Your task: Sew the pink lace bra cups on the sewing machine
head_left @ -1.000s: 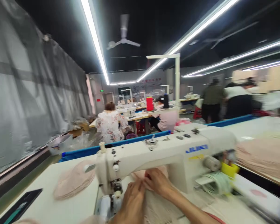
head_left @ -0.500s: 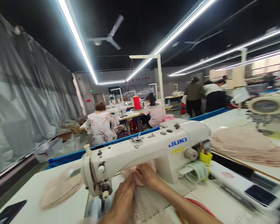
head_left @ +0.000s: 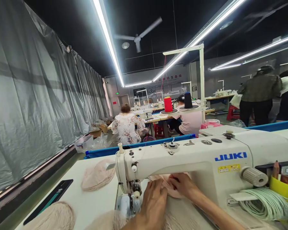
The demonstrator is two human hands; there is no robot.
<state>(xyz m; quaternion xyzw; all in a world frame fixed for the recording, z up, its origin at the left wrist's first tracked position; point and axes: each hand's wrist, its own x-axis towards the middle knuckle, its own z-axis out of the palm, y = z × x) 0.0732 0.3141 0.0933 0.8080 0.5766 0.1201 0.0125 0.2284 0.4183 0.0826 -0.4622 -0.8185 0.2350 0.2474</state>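
Note:
Under the arm of a white JUKI sewing machine (head_left: 182,156) lies pale pink fabric (head_left: 176,193). My right hand (head_left: 184,186) reaches beneath the arm, its bent fingers closed on this fabric. Just left of it, close by the needle area, my left hand (head_left: 154,199) rests flat on the cloth with its fingers stretched out. More pale pink fabric shows below my hands, and its folds are partly hidden by them. The machine's sewing head (head_left: 134,185) stands to the left of my left hand.
Pale pink fabric stacks (head_left: 99,177) lie on the left of the table beside a dark, flat case (head_left: 49,201). At right are a coil of pale green cord (head_left: 266,204) and a yellow holder (head_left: 282,190). Two thread cones stand behind; several people are farther back.
My view has turned left and moved nearer, so the machine appears larger and farther right. Both hands stay on the fabric under the machine arm.

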